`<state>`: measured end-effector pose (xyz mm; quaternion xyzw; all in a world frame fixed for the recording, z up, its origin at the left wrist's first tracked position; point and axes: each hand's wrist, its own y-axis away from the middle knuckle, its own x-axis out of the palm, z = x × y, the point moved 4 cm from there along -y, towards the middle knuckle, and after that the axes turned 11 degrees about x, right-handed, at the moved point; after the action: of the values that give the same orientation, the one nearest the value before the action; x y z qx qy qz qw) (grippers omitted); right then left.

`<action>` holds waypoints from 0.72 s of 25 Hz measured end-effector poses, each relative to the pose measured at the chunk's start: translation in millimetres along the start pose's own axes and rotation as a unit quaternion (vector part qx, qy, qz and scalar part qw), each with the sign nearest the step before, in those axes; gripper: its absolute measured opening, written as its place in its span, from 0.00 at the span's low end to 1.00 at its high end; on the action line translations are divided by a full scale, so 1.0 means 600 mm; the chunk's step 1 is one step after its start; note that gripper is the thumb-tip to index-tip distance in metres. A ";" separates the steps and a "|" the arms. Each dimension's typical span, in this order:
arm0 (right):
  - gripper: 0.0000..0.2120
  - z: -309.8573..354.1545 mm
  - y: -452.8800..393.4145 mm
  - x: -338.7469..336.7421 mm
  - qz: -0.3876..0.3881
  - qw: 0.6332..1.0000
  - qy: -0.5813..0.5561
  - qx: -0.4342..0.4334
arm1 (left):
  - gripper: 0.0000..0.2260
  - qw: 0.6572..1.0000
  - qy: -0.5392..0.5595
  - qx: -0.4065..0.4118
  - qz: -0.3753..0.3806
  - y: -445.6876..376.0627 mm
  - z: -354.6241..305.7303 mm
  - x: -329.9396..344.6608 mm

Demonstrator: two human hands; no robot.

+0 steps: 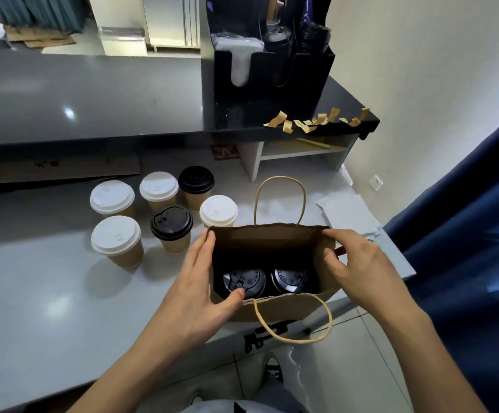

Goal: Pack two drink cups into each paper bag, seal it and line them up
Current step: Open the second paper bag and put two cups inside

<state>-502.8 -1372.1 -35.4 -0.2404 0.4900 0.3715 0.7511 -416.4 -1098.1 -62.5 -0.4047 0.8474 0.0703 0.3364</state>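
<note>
The brown paper bag (272, 305) stands upright at the near edge of the pale surface (33, 308), mouth open, between both hands. Two black-lidded cups (246, 283) sit side by side inside it, so packing looks done and sealing is likely next. The bag's mouth runs left to right, its long axis across the body, with one hand at each short end.

The left hand (200, 296) rests against the left end, fingers straight up the outside, thumb hooked over the near rim; its grip is loose, not clamped. The right hand (358, 269) pinches the right end, fingers curled over the rim and thumb inside. Both are equally near, well placed to press the two long walls together.

Six more lidded cups (117, 236) wait to the left, apart from the bag.
</note>
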 end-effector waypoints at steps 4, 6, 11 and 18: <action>0.17 -0.041 -0.050 -0.017 0.011 1.000 -0.005 -0.004 | 0.45 1.000 0.001 -0.004 -0.001 -0.041 -0.023 0.037; 0.17 -0.065 -0.087 -0.028 0.018 1.000 -0.013 -0.009 | 0.44 1.000 -0.001 -0.011 -0.008 -0.071 -0.038 0.061; 0.18 -0.110 -0.191 -0.040 0.038 0.997 -0.040 -0.048 | 0.44 0.998 -0.006 -0.055 -0.032 -0.151 -0.056 0.115; 0.17 -0.104 -0.300 -0.035 0.051 0.990 -0.069 -0.109 | 0.44 0.992 -0.013 -0.118 -0.054 -0.229 -0.057 0.122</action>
<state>-399.7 -1533.7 -41.7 -0.2689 0.4052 0.4763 0.7325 -365.9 -1249.1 -61.5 -0.4856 0.8059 0.1564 0.3004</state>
